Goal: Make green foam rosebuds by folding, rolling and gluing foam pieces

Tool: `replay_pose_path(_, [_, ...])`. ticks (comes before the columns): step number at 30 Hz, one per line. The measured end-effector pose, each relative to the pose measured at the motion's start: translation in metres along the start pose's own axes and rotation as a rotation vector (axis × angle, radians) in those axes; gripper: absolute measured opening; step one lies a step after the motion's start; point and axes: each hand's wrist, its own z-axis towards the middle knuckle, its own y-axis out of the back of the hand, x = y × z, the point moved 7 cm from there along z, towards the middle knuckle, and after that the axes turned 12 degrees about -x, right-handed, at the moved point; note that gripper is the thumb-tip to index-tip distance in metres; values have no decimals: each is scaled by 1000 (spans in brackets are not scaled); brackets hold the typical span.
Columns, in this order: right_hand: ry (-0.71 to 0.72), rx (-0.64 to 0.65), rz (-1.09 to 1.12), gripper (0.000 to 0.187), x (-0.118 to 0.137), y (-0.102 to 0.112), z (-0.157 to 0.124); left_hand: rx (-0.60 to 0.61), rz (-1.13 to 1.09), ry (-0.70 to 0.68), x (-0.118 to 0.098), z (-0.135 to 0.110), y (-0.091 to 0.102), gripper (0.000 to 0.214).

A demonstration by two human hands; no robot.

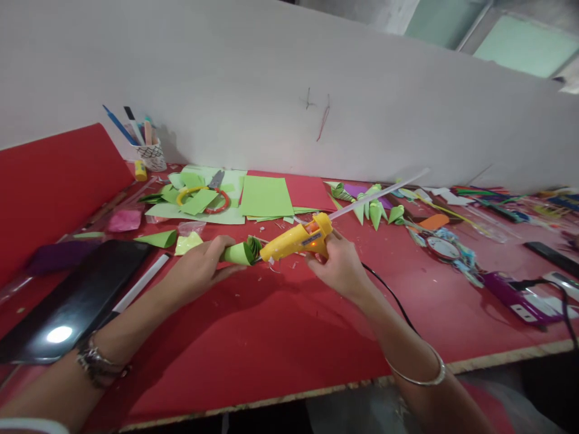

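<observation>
Steadying both seemed wise: left fingers closed on the green paper roll, right fingers wrapped round the glue gun, nozzle by the roll's right end.

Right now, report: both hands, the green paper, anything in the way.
Right hand gripping yellow glue gun, glue stick jutting rearward. Left hand holding rolled green paper by the gun's tip. Scissors beyond, clear of both hands.

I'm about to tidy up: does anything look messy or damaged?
Yes: small scraps litter the table near the glue gun, untidy against the red; the table's front edge looks ragged, perhaps chipped.
</observation>
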Motion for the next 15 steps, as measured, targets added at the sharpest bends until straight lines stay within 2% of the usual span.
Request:
replay_pose_path(7, [34,-41,-15,39,6,4,2,150,2,40,-3,0,-8,30])
replay_pose_path(15, [46,-15,-96,37,0,3,1,209,-20,31,-4,-2,-10,26])
